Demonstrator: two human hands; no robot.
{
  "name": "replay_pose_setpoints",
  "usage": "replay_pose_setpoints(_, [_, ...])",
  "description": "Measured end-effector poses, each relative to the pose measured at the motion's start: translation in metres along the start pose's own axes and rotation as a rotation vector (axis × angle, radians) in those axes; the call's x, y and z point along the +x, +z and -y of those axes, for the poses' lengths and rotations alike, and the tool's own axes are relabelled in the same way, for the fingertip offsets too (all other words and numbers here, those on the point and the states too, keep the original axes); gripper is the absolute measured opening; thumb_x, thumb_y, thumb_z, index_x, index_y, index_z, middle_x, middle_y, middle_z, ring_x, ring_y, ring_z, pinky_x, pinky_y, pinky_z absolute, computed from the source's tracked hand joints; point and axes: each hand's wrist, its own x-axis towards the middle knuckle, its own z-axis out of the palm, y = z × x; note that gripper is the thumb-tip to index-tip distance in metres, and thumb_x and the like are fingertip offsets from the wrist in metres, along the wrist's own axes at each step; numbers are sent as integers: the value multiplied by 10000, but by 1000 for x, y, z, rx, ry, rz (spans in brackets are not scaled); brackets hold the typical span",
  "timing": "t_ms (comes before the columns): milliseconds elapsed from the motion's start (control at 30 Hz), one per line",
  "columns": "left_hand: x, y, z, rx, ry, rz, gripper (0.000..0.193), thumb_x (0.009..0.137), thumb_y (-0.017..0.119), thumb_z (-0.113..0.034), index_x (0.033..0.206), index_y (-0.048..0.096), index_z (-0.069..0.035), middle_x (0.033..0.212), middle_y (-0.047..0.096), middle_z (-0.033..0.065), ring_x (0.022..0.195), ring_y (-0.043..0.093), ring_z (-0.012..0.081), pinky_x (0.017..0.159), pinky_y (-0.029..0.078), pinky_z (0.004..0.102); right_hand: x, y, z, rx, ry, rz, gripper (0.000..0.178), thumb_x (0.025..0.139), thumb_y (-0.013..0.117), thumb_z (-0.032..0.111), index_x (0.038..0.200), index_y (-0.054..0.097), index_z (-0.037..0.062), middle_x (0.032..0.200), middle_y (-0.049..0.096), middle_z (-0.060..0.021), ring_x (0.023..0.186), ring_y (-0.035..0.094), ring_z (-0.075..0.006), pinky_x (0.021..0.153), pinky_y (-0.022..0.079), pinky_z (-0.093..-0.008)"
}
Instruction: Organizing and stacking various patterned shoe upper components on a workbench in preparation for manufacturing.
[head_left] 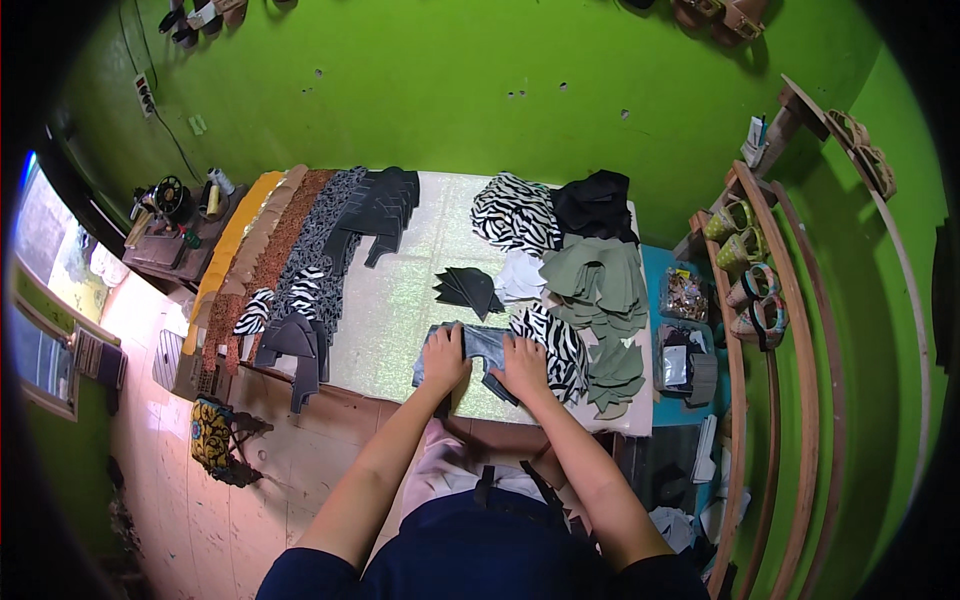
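Note:
A grey cut piece (481, 343) with dark edges, leather or fabric, lies at the near edge of the table in front of me. My left hand (445, 358) grips its left part, fingers bent over it. On its right part is my right hand (524, 370), thumb toward the middle, fingers closing on the material. The underside of the piece is hidden. Just beyond it rests a small stack of black cut pieces (468, 290). Zebra-print pieces (560, 360) lie right beside my right hand, with olive-green pieces (612, 375) past them.
Overlapping rows of yellow, brown, patterned and black pieces (375, 205) cover the left of the pale table (400, 310). White (520, 277), olive and black pieces fill its right. Wooden racks with sandals (742, 247) stand at the right; a sewing machine (170, 197) sits far left.

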Motion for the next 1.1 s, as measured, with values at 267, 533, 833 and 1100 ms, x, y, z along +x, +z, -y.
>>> replay_pose_setpoints(267, [0,-16,10,-100,-32,42,774,598,748,-271,1245,378,-64,1039,484,153,981,492,315,813,416,410,22,-20,6,223,160,240,396,686,692,246,984,509,60,909,593,-125,890,571,-284,785,429,-394])
replay_pose_setpoints(533, [7,-24,30,-633,-255,330,323,741,660,-132,1014,530,-17,883,586,127,802,577,228,742,448,298,29,-21,-4,254,144,266,372,718,650,222,1038,558,57,995,588,-130,929,562,-282,784,459,-375])
replay_pose_setpoints(833, [5,-47,61,-1088,-260,366,165,850,566,-111,995,532,-40,746,579,25,672,531,86,608,442,234,59,-22,-2,574,39,495,291,718,682,239,887,595,18,729,598,-107,684,565,-229,663,449,-313])
replay_pose_setpoints(1100, [35,-80,123,-1270,-457,296,210,844,571,-107,1036,509,-52,728,601,48,600,554,90,511,425,229,108,9,21,1224,408,636,371,776,666,212,1067,520,35,820,573,-17,667,535,-111,552,432,-247])
